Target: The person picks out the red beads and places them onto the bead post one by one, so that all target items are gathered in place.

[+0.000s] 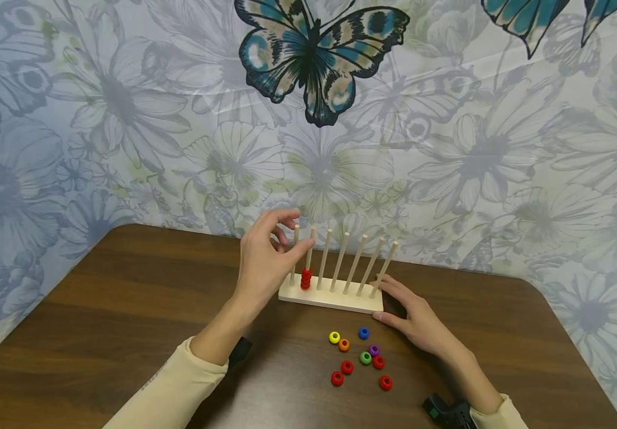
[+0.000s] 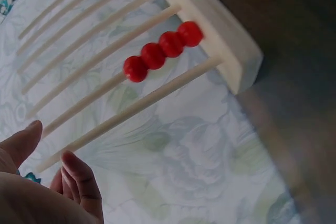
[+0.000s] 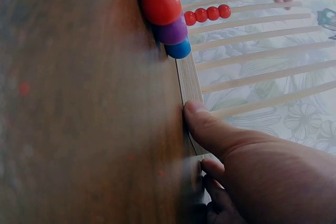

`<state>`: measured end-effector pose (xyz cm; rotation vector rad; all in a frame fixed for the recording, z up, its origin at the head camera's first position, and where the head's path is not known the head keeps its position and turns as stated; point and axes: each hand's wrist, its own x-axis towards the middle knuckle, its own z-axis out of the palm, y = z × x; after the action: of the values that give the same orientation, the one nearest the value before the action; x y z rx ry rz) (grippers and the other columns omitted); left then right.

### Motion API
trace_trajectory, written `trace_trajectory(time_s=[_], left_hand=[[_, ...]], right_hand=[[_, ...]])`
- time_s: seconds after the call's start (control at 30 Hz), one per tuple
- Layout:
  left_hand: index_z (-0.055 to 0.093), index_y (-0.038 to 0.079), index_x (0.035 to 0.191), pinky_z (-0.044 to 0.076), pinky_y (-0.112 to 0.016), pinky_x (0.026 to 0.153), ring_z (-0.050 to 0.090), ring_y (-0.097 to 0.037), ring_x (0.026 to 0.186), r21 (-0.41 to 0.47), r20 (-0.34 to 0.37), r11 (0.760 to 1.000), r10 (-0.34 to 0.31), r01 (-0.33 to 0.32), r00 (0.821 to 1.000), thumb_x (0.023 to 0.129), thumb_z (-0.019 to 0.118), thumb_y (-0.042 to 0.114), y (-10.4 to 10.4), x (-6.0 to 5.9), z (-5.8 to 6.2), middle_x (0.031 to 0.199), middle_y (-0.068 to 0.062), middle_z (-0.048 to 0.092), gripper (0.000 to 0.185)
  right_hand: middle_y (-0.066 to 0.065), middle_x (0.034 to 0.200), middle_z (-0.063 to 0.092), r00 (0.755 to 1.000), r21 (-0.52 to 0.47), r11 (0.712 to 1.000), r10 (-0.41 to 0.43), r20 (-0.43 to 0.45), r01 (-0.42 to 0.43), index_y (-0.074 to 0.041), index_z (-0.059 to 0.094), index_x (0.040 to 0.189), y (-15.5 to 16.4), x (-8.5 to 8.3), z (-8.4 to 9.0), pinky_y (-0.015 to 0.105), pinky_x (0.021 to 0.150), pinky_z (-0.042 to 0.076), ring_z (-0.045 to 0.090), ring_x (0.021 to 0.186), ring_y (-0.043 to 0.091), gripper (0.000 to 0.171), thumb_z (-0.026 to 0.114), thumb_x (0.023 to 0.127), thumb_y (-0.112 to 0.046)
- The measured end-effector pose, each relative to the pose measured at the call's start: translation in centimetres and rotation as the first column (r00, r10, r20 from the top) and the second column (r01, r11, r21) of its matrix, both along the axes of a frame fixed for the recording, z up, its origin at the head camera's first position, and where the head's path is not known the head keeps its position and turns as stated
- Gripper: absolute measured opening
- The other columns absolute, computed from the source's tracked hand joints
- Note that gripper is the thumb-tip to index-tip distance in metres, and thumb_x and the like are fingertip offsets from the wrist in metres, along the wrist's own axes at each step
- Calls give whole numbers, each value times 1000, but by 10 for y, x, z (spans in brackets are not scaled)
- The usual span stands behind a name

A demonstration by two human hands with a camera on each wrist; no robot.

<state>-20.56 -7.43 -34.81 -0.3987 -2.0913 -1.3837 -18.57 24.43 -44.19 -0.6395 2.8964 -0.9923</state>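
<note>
Stacked red beads (image 1: 306, 279) sit below left grip (image 1: 264, 256) (parted, empty); right grip (image 1: 416, 319) holds pegboard (image 1: 335, 299).

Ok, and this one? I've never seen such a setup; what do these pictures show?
There's no machine, just a person's bare left hand and right hand. The wide picture comes from a camera on the head, the two closer ones from wrist cameras. On the table is a wooden stand with seven upright pegs; four red beads sit on one. Nine loose coloured beads lie in front. The right hand has its grip on the stand's end; the left hand is at the peg tops, thumb and fingers apart, holding no bead.
</note>
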Motion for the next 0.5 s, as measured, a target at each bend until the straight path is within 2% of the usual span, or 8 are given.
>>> trace_trajectory(time_s=[0.1, 0.23, 0.37, 0.5], left_hand=[[67, 19, 114, 44, -23, 59, 55, -16, 70, -14, 43, 1000, 7, -7, 999, 73, 89, 25, -2, 0, -9, 94, 3, 63, 47], [67, 17, 112, 44, -23, 61, 53, -16, 70, -32, 84, 999, 27, -24, 996, 74, 88, 27, -7, 6, -25, 92, 1, 60, 44], [68, 17, 104, 45, -22, 58, 54, -15, 68, -36, 78, 999, 25, -23, 997, 78, 85, 28, -12, 12, -39, 88, 0, 61, 33], [69, 22, 92, 43, -22, 55, 54, -12, 64, -33, 86, 999, 0, 3, 996, 84, 80, 31, -14, 13, -44, 80, 7, 61, 16]], right_hand=[[7, 160, 31, 1000, -6, 1000, 7, -6, -7, -18, 47, 147, -1, -1, -3, 63, 111, 31, 31, 146, 36, 64, 69, 91, -42], [7, 160, 31, 1000, -4, 1000, 15, -7, -15, -19, 47, 147, -1, -1, -4, 62, 111, 31, 31, 146, 36, 64, 69, 91, -42], [8, 160, 32, 1000, 2, 1000, 9, -16, -9, -18, 47, 147, 0, -1, -3, 62, 111, 32, 32, 146, 37, 64, 69, 91, -42], [9, 160, 32, 1000, 2, 1000, 11, -26, -11, -17, 47, 147, 1, 0, -2, 63, 110, 32, 32, 145, 38, 64, 69, 91, -41]])
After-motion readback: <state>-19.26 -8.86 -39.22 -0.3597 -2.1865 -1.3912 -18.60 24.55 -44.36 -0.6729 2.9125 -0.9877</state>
